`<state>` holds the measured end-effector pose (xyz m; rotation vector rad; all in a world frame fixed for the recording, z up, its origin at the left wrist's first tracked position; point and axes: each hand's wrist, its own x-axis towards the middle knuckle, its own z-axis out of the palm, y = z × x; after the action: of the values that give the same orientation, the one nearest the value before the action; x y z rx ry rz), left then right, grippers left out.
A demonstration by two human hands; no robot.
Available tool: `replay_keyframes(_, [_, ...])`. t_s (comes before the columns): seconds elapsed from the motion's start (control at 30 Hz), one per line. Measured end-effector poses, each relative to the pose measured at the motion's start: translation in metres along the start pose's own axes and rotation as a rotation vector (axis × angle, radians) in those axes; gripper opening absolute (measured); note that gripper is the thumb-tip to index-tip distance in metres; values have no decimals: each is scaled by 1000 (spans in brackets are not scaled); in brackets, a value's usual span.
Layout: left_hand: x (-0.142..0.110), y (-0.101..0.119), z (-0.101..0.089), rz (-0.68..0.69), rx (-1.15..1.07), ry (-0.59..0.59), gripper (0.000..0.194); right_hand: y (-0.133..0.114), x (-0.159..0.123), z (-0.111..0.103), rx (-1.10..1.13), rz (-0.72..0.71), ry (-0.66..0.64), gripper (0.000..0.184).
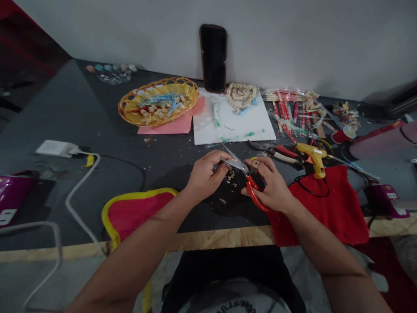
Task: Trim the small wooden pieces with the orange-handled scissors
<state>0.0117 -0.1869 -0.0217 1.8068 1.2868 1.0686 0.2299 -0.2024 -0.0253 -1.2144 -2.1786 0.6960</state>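
My right hand grips red-handled scissors, whose metal blades stand apart and point up and to the left. A small beige piece shows at its fingertips. Closed in a pinch right at the blades is my left hand; what sits between its thumb and finger is too small to make out. Below the blades, small pale scraps lie scattered on the dark tabletop.
A wicker basket holds beads and blue thread. Behind my hands lie a white board, pruning shears, a yellow glue gun and red cloth. A phone leans on the wall. A white cable runs at left.
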Motion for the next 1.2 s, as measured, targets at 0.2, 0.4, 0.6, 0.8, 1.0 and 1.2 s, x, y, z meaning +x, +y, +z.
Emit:
replay_keyframes(0.2, [-1, 0, 0, 33, -17, 4, 12, 1, 0, 0, 36, -6, -13, 66])
replay_keyframes(0.4, [1, -5, 2, 163, -15, 31, 12, 1, 0, 0, 64, -23, -21, 65])
replay_keyframes(0.6, [2, -6, 2, 201, 43, 49, 10, 1, 1, 1, 6, -53, -5, 64])
replay_keyframes(0.8, [2, -5, 1, 214, 47, 58, 10, 0, 0, 2, -62, -71, 36, 56])
replay_keyframes(1.0, [1, -4, 1, 100, 10, 81, 16, -3, -3, 0, -102, -51, 56, 56])
replay_keyframes(1.2, [6, -5, 0, -94, 63, -60, 14, 4, 2, 0, -161, -6, 128, 58])
